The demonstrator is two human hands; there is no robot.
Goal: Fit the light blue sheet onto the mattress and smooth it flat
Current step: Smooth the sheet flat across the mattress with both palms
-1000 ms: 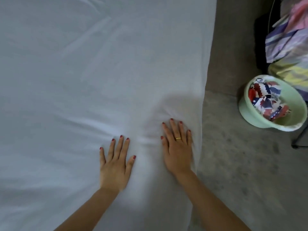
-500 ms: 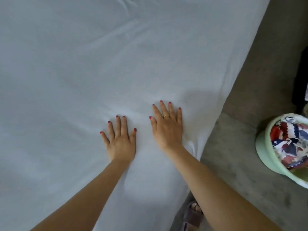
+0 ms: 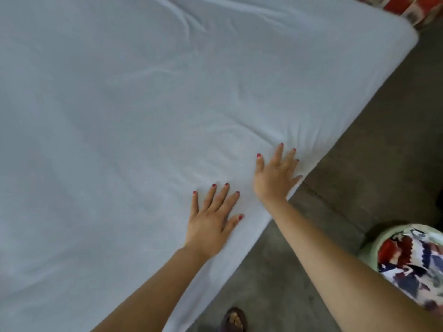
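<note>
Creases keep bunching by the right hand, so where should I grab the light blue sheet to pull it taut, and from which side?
Probably pinch the light blue sheet at its overhanging edge just beyond the right hand, coming from the floor side. The creases fan out there, and the edge drapes over the mattress side, free to pull down.

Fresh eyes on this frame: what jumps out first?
The light blue sheet fills most of the view, with creases near the top and bunching at its right edge. The left hand and right hand press flat on it near that edge. At lower right on the floor, a green basin holds patterned cloth.
</note>
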